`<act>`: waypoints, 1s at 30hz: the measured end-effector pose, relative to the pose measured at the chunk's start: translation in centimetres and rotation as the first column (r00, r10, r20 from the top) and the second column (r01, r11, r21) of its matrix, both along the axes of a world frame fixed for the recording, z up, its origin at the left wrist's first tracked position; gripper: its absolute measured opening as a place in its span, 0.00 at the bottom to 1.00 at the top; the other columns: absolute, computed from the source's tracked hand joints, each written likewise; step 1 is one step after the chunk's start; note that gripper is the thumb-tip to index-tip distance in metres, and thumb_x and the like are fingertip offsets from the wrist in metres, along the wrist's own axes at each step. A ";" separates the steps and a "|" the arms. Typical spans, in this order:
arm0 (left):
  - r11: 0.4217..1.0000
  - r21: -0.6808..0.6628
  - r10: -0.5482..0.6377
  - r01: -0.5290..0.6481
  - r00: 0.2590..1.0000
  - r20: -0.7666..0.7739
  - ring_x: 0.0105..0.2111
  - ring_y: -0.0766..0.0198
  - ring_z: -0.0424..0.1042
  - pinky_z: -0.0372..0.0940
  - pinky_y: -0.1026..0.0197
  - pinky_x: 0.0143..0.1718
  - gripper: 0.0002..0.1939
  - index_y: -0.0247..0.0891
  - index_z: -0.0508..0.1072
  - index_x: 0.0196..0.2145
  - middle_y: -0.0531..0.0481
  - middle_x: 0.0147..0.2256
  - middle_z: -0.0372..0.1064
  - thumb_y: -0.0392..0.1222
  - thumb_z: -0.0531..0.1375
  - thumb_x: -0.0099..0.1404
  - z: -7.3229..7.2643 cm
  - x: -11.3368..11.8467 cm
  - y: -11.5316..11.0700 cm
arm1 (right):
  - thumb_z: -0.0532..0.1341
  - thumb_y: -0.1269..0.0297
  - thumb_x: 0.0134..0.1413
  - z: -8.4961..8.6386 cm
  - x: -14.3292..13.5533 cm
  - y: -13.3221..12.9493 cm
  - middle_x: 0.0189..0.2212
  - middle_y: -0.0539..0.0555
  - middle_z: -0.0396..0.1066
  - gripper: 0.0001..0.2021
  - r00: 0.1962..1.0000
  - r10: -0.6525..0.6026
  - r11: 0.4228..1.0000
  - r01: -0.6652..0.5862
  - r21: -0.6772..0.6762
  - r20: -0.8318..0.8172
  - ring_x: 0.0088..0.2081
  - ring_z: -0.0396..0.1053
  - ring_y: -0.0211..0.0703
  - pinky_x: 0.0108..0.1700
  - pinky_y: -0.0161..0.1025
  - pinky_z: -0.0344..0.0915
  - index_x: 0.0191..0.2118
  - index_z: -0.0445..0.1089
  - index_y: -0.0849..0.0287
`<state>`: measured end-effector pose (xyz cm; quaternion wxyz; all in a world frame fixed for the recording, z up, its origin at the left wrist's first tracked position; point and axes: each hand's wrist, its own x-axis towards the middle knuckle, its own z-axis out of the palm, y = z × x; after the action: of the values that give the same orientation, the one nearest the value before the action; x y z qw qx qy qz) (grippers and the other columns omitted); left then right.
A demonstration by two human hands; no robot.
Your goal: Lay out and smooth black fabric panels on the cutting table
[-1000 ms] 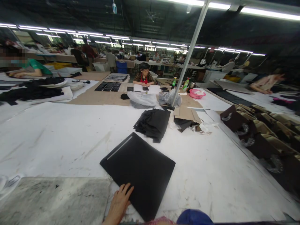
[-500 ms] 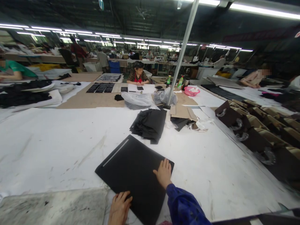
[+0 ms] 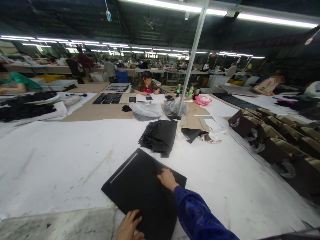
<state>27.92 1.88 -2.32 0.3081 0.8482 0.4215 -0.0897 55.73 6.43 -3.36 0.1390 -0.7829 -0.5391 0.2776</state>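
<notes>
A large black sheet [image 3: 145, 186], with a pale strip along its upper left edge, lies at an angle on the white table. My left hand [image 3: 129, 226] rests on its near left edge, fingers apart, partly cut off by the frame's bottom. Over the right part of the sheet, my right hand [image 3: 168, 179] has its fingers drawn together against the black material, a slight fold showing beside them. Just beyond the sheet sits a heap of dark cloth pieces [image 3: 158, 136].
A grey pole [image 3: 193, 56] rises past the cloth heap, near clear plastic bags [image 3: 146, 111], brown card pieces [image 3: 195, 122] and a pink basin [image 3: 203, 100]. Dark brown and tan items [image 3: 265, 141] line the right side. A person [image 3: 147, 87] sits across the table.
My right hand has moved left and inward from the sheet's right edge, and its spread fingers have drawn together. My left hand stays at the near left edge, its fingers slightly shifted.
</notes>
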 end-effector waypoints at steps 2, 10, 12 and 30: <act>1.000 -0.004 0.009 -0.009 1.000 0.010 0.58 0.50 0.60 0.57 0.52 0.59 0.23 0.41 0.74 0.50 0.45 0.58 0.62 0.49 0.60 0.57 0.6 0.1 -0.1 | 0.62 0.60 0.50 0.0 0.4 1.2 0.52 0.62 0.67 0.22 0.999 -0.030 0.999 0.029 -0.023 -0.036 0.54 0.63 0.54 0.54 0.47 0.57 0.51 0.69 0.62; 0.998 -0.009 0.064 -0.063 0.995 0.073 0.58 0.50 0.60 0.57 0.51 0.59 0.21 0.41 0.73 0.50 0.43 0.57 0.63 0.46 0.57 0.59 0.7 -0.4 -0.7 | 0.63 0.57 0.48 0.5 1.9 3.2 0.46 0.60 0.71 0.23 0.973 -0.039 0.994 0.015 -0.106 -0.228 0.48 0.68 0.51 0.48 0.42 0.62 0.49 0.69 0.62; 0.997 -0.013 0.074 -0.073 0.995 0.072 0.58 0.50 0.60 0.57 0.51 0.60 0.21 0.40 0.73 0.50 0.44 0.58 0.62 0.46 0.57 0.60 0.8 -0.6 -0.7 | 0.62 0.59 0.49 1.3 2.9 2.7 0.41 0.59 0.74 0.17 0.964 -0.022 0.992 -0.012 -0.125 -0.266 0.44 0.71 0.50 0.45 0.41 0.64 0.43 0.73 0.63; 0.995 0.094 -0.028 0.013 0.987 0.161 0.52 0.54 0.66 0.63 0.56 0.55 0.19 0.42 0.75 0.47 0.45 0.54 0.67 0.39 0.61 0.57 -3.7 -1.8 0.1 | 0.66 0.58 0.44 1.7 3.7 3.3 0.42 0.62 0.73 0.26 0.999 -0.054 0.994 0.055 -0.098 0.008 0.46 0.69 0.56 0.43 0.43 0.61 0.50 0.69 0.63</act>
<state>26.09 1.98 -6.00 0.3006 0.8703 0.3902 -0.0040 59.44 9.76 -1.65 0.1065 -0.8040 -0.5036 0.2977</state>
